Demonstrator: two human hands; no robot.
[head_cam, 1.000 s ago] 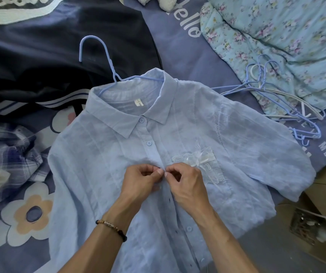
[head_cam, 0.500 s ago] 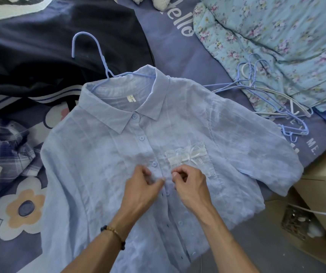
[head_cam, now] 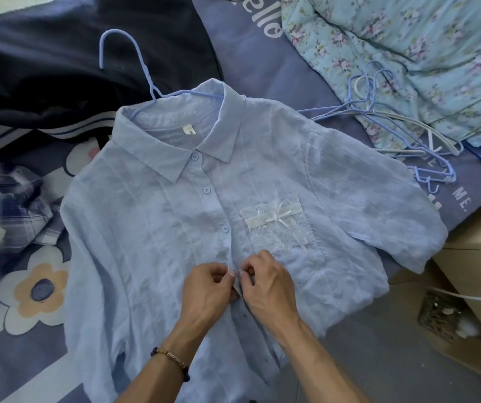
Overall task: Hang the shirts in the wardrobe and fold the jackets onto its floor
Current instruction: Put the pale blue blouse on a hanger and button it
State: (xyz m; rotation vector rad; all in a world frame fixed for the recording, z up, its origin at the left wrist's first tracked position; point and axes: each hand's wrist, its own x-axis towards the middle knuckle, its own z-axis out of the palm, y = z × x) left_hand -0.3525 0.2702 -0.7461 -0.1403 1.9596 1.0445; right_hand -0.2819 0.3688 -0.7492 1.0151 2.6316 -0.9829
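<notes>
Where the light blue short-sleeved shirt point(head_cam: 152, 228) lies flat, front up, on the bedspread point(head_cam: 248, 53), both hands meet at its button placket below the third fastened button. The left hand point(head_cam: 207, 292) pinches the placket edge between thumb and curled fingers; the right hand point(head_cam: 271, 286) pinches the facing edge just beside it, fingertips nearly touching those of the left. A beaded bracelet point(head_cam: 172, 357) circles the left wrist. Three buttons above the hands are done up, and dark buttonholes show on the placket below them. A blue wire hanger point(head_cam: 134, 62) sits inside the shirt's collar, its hook lying out on a dark navy garment point(head_cam: 44, 68) up and to the left. The neck label point(head_cam: 190, 130) is white with an "L" readable; any other print on it is too small to read. On the chest pocket sits a white lace patch with a ribbon bow point(head_cam: 277, 216). To the right of the collar a bunch of spare hangers point(head_cam: 393, 123), blue and white, rests partly on a floral light-blue quilt point(head_cam: 408, 48). The bedspread carries white lettering: "ello" at the top, cut off by the frame edge, and "ME." near the right sleeve, plus a flower print point(head_cam: 35, 289) at lower left. A plaid garment point(head_cam: 9, 205) lies bunched at the left edge. A cardboard box point(head_cam: 472, 271) stands beside the bed at the right.
</notes>
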